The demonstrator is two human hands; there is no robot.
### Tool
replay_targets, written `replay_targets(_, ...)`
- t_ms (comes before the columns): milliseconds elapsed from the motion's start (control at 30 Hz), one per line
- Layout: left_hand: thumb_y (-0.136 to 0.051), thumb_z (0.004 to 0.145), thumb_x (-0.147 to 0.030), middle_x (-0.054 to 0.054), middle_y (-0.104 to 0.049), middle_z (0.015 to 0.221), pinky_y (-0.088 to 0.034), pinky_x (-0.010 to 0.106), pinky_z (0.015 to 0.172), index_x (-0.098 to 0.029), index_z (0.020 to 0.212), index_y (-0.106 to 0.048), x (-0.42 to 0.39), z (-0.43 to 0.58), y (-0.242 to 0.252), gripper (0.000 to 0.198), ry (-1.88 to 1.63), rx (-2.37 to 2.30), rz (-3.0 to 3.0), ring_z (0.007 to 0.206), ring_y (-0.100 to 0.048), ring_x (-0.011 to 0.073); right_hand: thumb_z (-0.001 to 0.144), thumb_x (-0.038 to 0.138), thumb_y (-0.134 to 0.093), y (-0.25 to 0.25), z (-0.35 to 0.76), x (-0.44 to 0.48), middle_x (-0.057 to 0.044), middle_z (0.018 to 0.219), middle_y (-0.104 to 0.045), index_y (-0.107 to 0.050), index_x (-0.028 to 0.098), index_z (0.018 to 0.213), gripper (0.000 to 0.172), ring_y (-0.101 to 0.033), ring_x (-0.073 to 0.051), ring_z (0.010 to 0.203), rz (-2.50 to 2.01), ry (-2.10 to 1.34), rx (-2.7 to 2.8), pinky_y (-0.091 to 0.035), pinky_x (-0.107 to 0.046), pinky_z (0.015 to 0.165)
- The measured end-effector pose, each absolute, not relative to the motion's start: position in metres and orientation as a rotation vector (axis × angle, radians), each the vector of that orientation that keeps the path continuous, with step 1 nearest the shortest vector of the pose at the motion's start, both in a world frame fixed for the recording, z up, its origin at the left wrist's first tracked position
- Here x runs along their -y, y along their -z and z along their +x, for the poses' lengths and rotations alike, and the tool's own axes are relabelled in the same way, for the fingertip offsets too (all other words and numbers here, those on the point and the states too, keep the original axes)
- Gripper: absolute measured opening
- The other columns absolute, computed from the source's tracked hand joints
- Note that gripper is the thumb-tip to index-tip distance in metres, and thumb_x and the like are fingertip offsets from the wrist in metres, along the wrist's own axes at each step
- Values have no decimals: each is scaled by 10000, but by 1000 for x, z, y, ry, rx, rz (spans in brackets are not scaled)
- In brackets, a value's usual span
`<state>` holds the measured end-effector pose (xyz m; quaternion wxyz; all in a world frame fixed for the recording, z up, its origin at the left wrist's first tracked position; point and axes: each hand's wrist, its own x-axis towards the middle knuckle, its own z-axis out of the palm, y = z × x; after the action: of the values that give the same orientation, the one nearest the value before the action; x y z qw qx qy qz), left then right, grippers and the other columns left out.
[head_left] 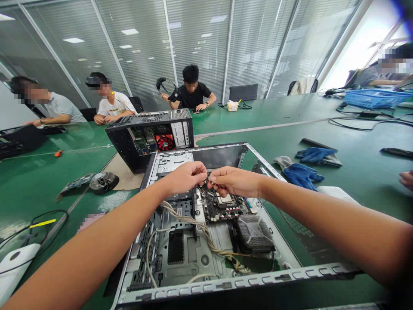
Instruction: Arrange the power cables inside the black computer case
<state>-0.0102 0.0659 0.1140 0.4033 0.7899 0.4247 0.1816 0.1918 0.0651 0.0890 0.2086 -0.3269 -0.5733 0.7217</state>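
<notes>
An opened computer case point(206, 283) lies flat in front of me. Over its dark motherboard point(211, 209), my left hand point(189, 177) and my right hand point(227, 180) meet with pinched fingers. Between the fingertips of my right hand is a small thin piece, perhaps a wire end, too small to name. What my left fingers hold, if anything, is hidden. Below my right hand a pale square processor point(225, 199) shows on the board. A finned heatsink point(254, 232) sits in the case nearer to me, and a bundle of beige cables point(206, 234) runs across the case floor.
A second computer tower point(124, 148) stands behind the case. Blue gloves point(300, 174) lie to the right, a round metal cooler point(103, 182) to the left. Several people sit around the green table point(271, 116). A blue basket point(376, 99) is at the far right.
</notes>
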Motion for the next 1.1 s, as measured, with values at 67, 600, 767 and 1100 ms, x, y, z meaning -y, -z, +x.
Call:
replay_targets(67,-501,861,-336,34,-646,791,-384,238,586,-169,874,-540,-65,-10,-115,172,-459,-1081,1985,641,-524,109,792,305,-684,-89,192,-65,8,711,-559,-631,125,805,188,-445,-53,514,-886,-2013,1586,-345,-219,508)
replay_targets(600,-485,885,-357,18,-593,750,-361,226,537,-166,866,-536,-65,-8,-117,198,-547,-1038,1954,580,-443,86,794,367,-718,-90,196,-66,20,669,-537,-624,132,818,254,-443,-58,539,-842,-2060,1507,-379,-201,518)
replay_targets(767,-481,894,-363,10,-585,732,-369,229,545,-174,862,-524,-65,-7,-116,197,-582,-997,1921,580,-437,87,821,357,-684,-92,196,-65,8,666,-530,-660,122,840,236,-428,-71,556,-809,-2087,1478,-386,-201,507)
replay_targets(1100,-515,861,-346,-6,-587,671,-354,251,563,-175,786,-521,-63,-8,-116,187,-557,-1079,2015,579,-463,95,796,361,-703,-90,197,-66,31,619,-506,-646,123,766,246,-399,-52,510,-869,-2046,1566,-340,-197,491)
